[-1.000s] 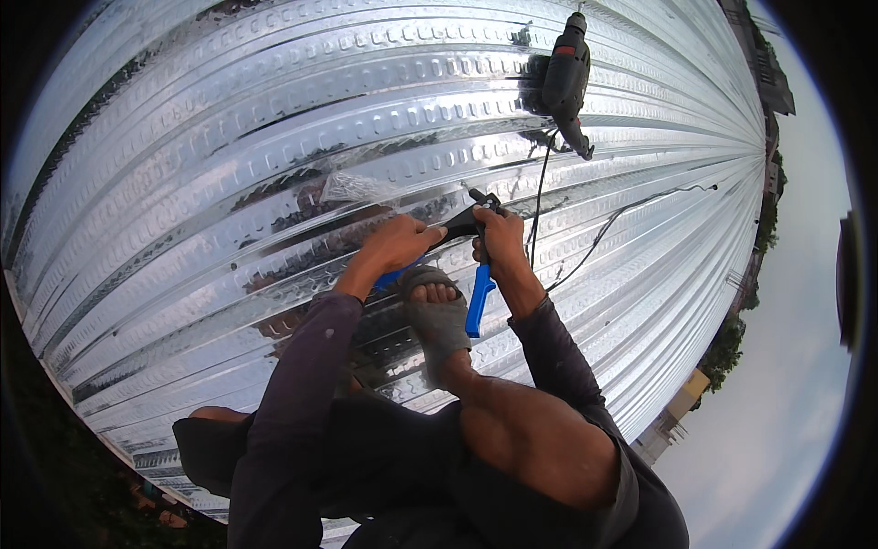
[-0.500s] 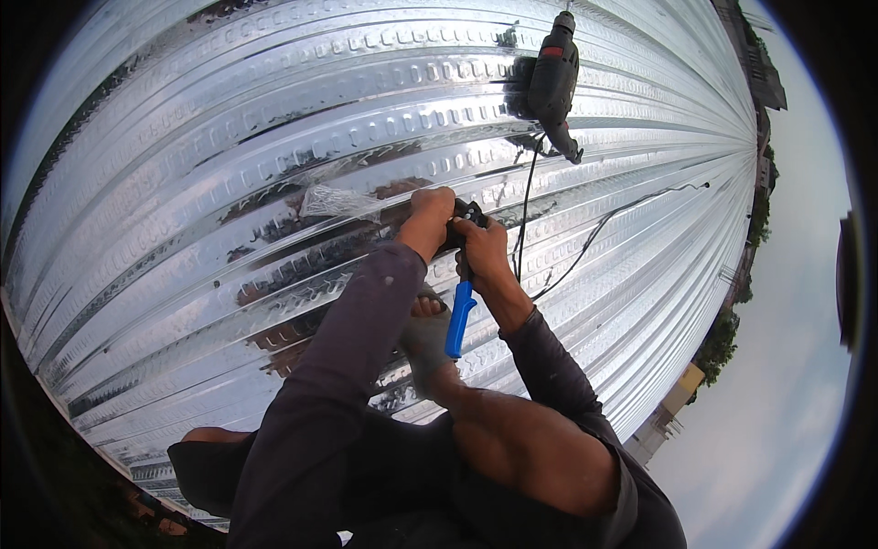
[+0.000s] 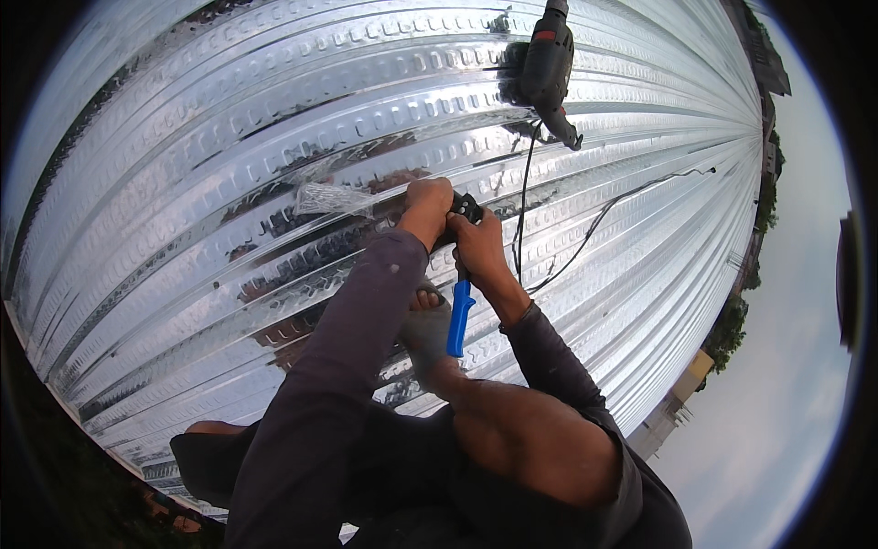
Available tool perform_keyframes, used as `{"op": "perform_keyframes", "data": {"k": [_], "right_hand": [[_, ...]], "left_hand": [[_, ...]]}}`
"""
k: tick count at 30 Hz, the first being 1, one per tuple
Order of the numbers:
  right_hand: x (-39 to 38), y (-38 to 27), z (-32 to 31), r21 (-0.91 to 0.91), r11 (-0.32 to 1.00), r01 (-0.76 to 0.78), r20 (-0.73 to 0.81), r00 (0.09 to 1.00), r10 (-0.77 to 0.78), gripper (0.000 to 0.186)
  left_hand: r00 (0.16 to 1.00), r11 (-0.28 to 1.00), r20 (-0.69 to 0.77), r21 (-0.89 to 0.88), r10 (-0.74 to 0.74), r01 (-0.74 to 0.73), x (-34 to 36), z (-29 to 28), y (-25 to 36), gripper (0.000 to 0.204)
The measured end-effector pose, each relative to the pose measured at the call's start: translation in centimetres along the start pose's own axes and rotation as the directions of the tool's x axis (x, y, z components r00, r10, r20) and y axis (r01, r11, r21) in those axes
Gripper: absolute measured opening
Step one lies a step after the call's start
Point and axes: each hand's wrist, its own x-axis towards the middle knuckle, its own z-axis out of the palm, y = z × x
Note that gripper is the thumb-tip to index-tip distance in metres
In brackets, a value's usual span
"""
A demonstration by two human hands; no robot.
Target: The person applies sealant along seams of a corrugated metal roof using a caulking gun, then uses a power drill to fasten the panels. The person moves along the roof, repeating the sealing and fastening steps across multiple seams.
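Both my hands are closed at a hand tool with a black metal head and a blue plastic grip (image 3: 460, 320); its exact kind is hard to make out. My left hand (image 3: 427, 206) is wrapped round the part at the head's left, which its fingers hide. At the head's right side, my right hand (image 3: 478, 240) grips it with the thumb pressed near the pivot. The blue grip hangs down below my right hand, beside my foot (image 3: 427, 325). Underneath lies the shiny ribbed metal sheeting (image 3: 366, 114). A crumpled clear plastic bag (image 3: 331, 199) rests just left of my left hand.
A black corded power drill (image 3: 547, 78) lies farther off on the ribs. Its black cable (image 3: 524, 197) runs back toward my right hand, and another length of dark cable (image 3: 608, 215) stretches right. Trees (image 3: 724, 339) and buildings stand beyond the sheeting's right edge.
The view has shifted slightly, so the drill appears a little higher. Both hands keep their hold on the tool in nearly the same place.
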Motion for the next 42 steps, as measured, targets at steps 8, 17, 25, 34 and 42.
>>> {"op": "perform_keyframes", "data": {"k": [8, 17, 25, 34, 42], "right_hand": [[-1.8, -3.7, 2.3, 0.474, 0.861, -0.183, 0.086, 0.983, 0.161, 0.022], [-2.6, -3.9, 0.7, 0.533, 0.817, -0.219, 0.22, 0.969, 0.116, 0.015], [-5.2, -4.4, 0.1, 0.413, 0.89, -0.196, 0.113, 0.98, 0.163, 0.009], [-6.3, -2.2, -6.7, -0.013, 0.994, 0.109, 0.192, 0.976, -0.104, 0.025], [-2.5, -2.8, -6.3, 0.38, 0.885, 0.269, 0.306, 0.867, -0.395, 0.019]], "left_hand": [[0.92, 0.849, 0.359, -0.427, -0.157, 0.312, -8.9, -8.7, -2.4, 0.051], [0.981, 0.996, 0.176, 0.012, 0.08, -0.083, -12.6, -9.6, -3.0, 0.051], [0.996, 0.984, 0.083, 0.173, 0.035, -0.049, -13.9, -8.6, -1.5, 0.045], [0.916, 0.969, -0.337, -0.037, 0.219, -0.245, -21.1, -5.4, 3.3, 0.032], [0.93, 0.894, -0.266, -0.303, 0.252, -0.329, -24.3, -4.3, 5.7, 0.045]]}}
